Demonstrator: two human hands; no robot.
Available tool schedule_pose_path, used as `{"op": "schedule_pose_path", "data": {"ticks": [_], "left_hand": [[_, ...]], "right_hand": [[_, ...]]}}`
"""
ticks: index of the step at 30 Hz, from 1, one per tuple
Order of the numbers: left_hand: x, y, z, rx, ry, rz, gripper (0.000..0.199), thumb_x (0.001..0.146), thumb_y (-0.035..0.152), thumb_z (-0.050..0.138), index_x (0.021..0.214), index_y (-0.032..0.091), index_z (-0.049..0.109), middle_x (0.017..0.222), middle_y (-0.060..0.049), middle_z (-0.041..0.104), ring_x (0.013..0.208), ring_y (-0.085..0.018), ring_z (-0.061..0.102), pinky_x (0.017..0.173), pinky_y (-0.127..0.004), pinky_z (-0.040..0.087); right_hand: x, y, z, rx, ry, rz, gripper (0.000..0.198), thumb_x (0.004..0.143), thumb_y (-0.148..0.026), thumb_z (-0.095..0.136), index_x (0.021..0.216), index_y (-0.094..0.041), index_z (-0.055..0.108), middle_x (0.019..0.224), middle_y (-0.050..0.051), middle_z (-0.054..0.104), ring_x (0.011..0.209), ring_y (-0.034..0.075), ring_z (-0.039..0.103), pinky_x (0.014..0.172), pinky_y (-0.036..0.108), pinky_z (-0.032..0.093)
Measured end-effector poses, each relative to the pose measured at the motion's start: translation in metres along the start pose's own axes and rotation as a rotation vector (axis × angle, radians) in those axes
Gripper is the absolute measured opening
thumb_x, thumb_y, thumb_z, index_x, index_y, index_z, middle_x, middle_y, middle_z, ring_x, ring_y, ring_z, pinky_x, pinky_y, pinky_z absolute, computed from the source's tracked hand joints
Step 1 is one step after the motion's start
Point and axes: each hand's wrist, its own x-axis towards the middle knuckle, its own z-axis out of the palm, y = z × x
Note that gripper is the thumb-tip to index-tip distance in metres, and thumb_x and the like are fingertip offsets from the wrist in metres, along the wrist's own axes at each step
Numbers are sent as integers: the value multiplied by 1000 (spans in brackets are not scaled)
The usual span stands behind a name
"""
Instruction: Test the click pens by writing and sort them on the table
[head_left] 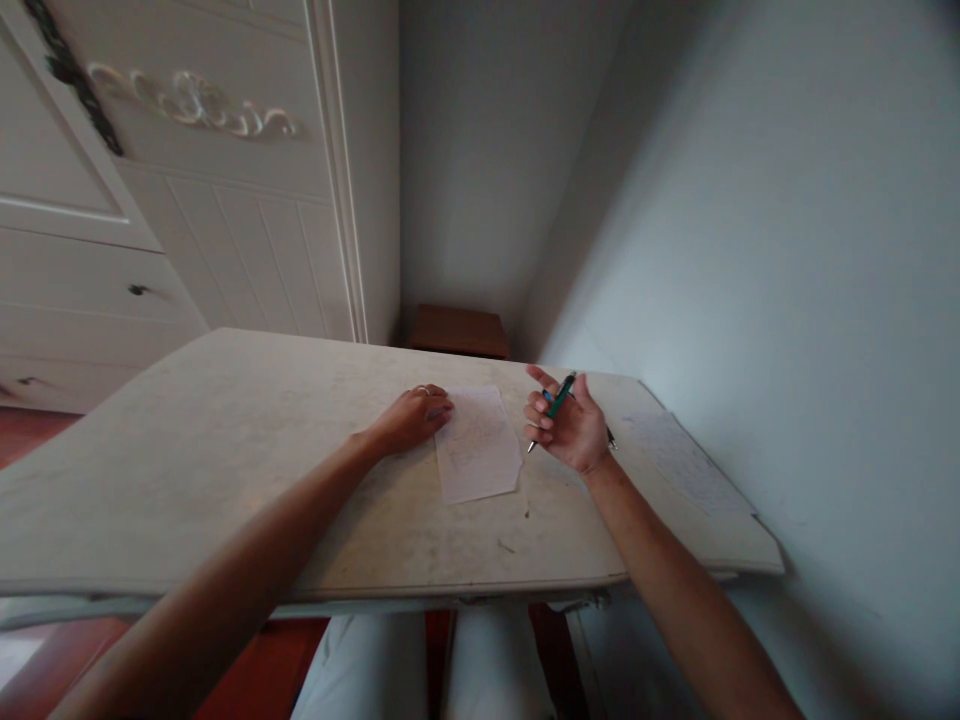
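Observation:
My left hand point(420, 414) rests palm down on the left edge of a written-on sheet of paper point(480, 455). Its fingers lie flat on the table and the sheet, with a ring on one of them. To the right of the sheet, my right hand point(574, 425) is turned palm up, its fingers curled around a green pen point(560, 397). The metal tip points down and left. Behind the heel of this hand, the dark end of another pen point(612, 438) pokes out; whether it is held or lies on the table, I cannot tell.
A second written sheet point(686, 460) lies at the table's right side by the wall. The pale, stained table point(225, 450) has a small scrap near its front edge. A white cabinet point(262, 230) stands at the back left, and a brown wooden stool or box point(459, 330) behind the table.

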Motion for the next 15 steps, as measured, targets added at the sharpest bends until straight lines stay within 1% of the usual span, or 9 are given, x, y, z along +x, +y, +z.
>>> {"op": "schedule_pose_path", "data": {"ticks": [2,5,8,10,12,15], "left_hand": [[0,-1,1,-8,2,7,31,92,32,48,107,17,71,117,-13,65,109,-25,61,100,-40,46],[0,-2,2,-10,11,9,30,91,31,49,106,18,72,117,-12,66,109,-25,61,100,-40,46],[0,-2,1,-4,21,13,30,91,32,48,105,19,72,117,-11,66,109,-24,61,100,-41,46],[0,-2,1,0,21,16,30,91,32,48,105,20,72,117,-11,66,108,-24,61,100,-40,47],[0,-2,1,1,20,16,31,90,33,48,106,20,72,117,-11,66,107,-23,61,99,-39,48],[0,-3,2,-1,18,19,32,91,34,47,106,20,71,116,-11,66,106,-24,62,98,-39,48]], "right_hand": [[2,3,-2,-1,-28,42,54,85,-65,50,121,-25,60,68,-2,54,52,11,39,46,23,31],[4,9,-5,-40,-71,133,50,82,-58,59,119,-24,60,70,-2,59,48,9,39,47,22,33],[6,14,-6,-45,-127,215,53,82,-59,59,123,-26,57,74,-3,64,43,6,33,46,21,34],[7,15,-7,-33,-156,246,52,83,-62,56,122,-26,58,78,-2,67,41,5,32,46,21,36],[7,15,-7,-35,-169,258,49,82,-61,58,113,-23,62,82,1,69,41,5,36,46,22,38],[5,15,-7,-106,-185,251,38,78,-54,68,90,-17,68,79,3,69,48,8,49,48,22,42]]}}
